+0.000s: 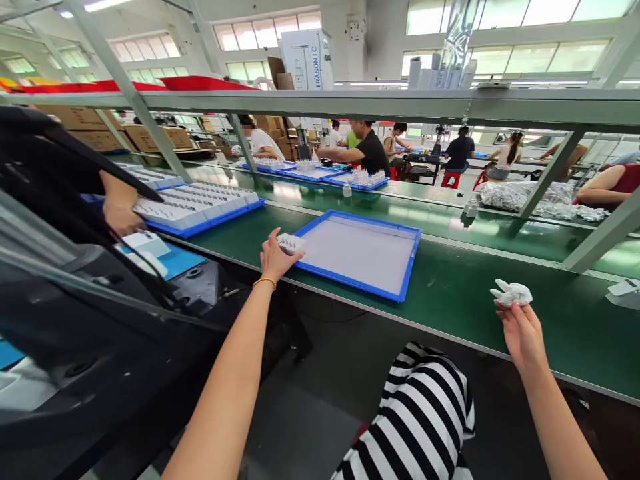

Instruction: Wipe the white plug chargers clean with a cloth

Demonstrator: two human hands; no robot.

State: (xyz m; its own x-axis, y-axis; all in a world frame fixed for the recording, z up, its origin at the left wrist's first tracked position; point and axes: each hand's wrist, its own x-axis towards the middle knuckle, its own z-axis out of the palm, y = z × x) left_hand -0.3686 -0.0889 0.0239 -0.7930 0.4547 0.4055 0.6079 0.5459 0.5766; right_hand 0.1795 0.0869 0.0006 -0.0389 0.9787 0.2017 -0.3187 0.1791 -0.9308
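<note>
Green workbench ran ahead of both hands. The left hand pinched a small white strip over the rim of a blue tray, otherwise bare; the right hand pinched a crumpled white piece. Left of them, another blue tray sat full of white rows.

The white item at the left hand, beside the blue-framed tray, is partly hidden by that hand; type undeterminable. Right of the tray, the crumpled white piece above the right hand cannot be identified. Left of the tray, a dark blurred mass runs off the picture edge.
</note>
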